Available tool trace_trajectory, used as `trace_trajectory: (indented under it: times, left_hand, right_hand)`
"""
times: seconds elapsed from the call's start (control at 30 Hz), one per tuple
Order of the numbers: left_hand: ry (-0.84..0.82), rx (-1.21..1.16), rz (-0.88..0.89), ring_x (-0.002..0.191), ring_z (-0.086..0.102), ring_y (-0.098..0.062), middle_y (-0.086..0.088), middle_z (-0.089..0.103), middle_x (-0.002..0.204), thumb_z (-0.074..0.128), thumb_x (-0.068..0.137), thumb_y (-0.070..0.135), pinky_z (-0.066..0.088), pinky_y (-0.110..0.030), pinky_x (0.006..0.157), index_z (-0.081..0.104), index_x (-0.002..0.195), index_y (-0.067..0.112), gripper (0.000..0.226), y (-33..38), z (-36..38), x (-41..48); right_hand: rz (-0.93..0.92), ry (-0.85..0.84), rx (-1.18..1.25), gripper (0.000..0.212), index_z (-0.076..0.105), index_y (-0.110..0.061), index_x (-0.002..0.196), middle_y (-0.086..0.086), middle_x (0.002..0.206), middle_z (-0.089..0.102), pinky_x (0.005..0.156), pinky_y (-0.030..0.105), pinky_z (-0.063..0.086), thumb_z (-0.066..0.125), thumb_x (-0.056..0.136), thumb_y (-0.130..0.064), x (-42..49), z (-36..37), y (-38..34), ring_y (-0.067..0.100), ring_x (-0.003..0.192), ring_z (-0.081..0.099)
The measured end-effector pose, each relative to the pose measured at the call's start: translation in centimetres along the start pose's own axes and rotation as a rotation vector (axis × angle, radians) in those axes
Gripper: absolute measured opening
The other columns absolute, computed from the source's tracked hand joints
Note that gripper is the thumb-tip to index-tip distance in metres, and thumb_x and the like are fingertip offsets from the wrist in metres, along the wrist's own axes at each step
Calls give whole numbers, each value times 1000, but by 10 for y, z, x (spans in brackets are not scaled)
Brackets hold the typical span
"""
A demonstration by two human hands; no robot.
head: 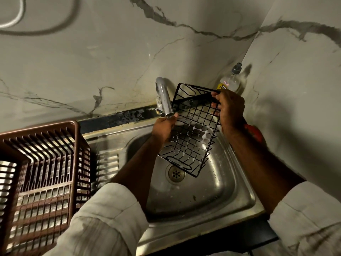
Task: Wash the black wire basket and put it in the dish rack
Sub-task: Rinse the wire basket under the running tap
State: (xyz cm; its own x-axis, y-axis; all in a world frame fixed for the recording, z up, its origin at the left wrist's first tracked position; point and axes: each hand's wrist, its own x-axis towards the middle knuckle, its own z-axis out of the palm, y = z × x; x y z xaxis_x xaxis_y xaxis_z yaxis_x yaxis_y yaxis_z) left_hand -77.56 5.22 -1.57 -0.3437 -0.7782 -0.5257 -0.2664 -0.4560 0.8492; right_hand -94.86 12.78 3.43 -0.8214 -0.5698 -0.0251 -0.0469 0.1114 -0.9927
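Nearest the camera, two pale rolled-up sleeves frame the view, with bare forearms reaching away over a steel sink. The sink's drain sits in the middle of the basin, and the metal around it looks wet and spotted. To the left, on the sink's ribbed drainboard, stands a brown plastic dish rack, well apart from both hands.

Above the basin, the black wire basket is held tilted, its near end low over the drain and its far end raised toward the wall. White suds cling to the grid around its middle. The left hand grasps the basket's left edge, fingers curled around the wire, just under the spout of the chrome tap. The right hand grips the far right corner, fingers hooked through the wire rim. Something red shows just beyond the right wrist; what it is cannot be told.

Farther back, in the corner behind the right hand, a clear pump bottle with a yellow label stands against the marble-patterned wall.
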Motion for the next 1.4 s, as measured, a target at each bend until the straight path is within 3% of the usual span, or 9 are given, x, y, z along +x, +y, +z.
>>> trace_trajectory:
  times: [0.07,0.23,0.37,0.53,0.73,0.87,0.97,1.1,1.4]
  left_hand:
    - [122,42,37,82,60,-18,0,61,85,61,94,49,56,-38,81,60,88,22,28,-3,6,4]
    - [270,509,200,87,64,-20,-9,65,101,45,100,55,46,-26,63,55,123,10,51,-11,16,8]
    - [252,568,337,87,60,-18,-7,61,96,40,106,37,44,-21,64,58,108,12,31,-12,21,-4]
    - [114,211,207,67,51,-10,3,53,75,50,101,47,45,-26,63,53,81,24,31,-2,13,-11]
    - [-85,37,-18,43,40,-6,5,47,59,61,95,49,34,-20,39,64,111,9,43,14,-2,-16]
    - [-17,83,8,93,66,-27,-21,67,100,57,98,45,55,-38,83,64,104,14,32,12,3,-19]
    - [105,262,137,69,53,-12,1,55,76,53,100,46,45,-27,67,52,79,29,27,3,11,-11]
    - [205,422,211,69,57,-9,0,60,80,48,102,47,40,-18,54,60,97,18,32,-9,13,-3]
    - [220,641,386,110,55,-25,-12,54,124,55,92,2,52,-43,96,54,125,9,34,-29,5,-1]
  right_hand:
    - [-32,16,-21,28,79,-21,86,1,83,77,68,46,57,56,79,-34,-1,1,1,25,79,72]
    - [-110,109,-50,25,74,-18,75,17,67,65,57,40,40,56,76,-35,-8,4,-6,28,61,56]
    - [-166,156,-116,26,70,-12,72,7,63,65,58,46,48,55,79,-33,-11,1,-7,32,65,61]
    - [-81,83,-33,18,76,-22,74,7,63,66,55,49,46,61,78,-32,-3,-6,-4,31,60,57]
    - [-104,-24,54,24,79,-32,81,18,91,74,64,44,47,58,79,-22,-10,-9,-11,38,80,68]
    - [-140,7,37,25,78,-34,79,17,87,75,61,52,52,57,79,-21,-14,-7,-8,48,83,67]
    - [-202,72,8,21,77,-39,73,16,76,73,57,56,52,59,76,-29,-16,-2,-8,47,74,65]
    - [-269,110,-38,21,75,-35,69,11,64,68,52,49,49,56,76,-29,-18,0,-8,41,66,63]
    - [-223,219,-59,18,73,-21,71,-2,61,68,56,46,51,61,84,-23,-8,-4,-11,29,63,63]
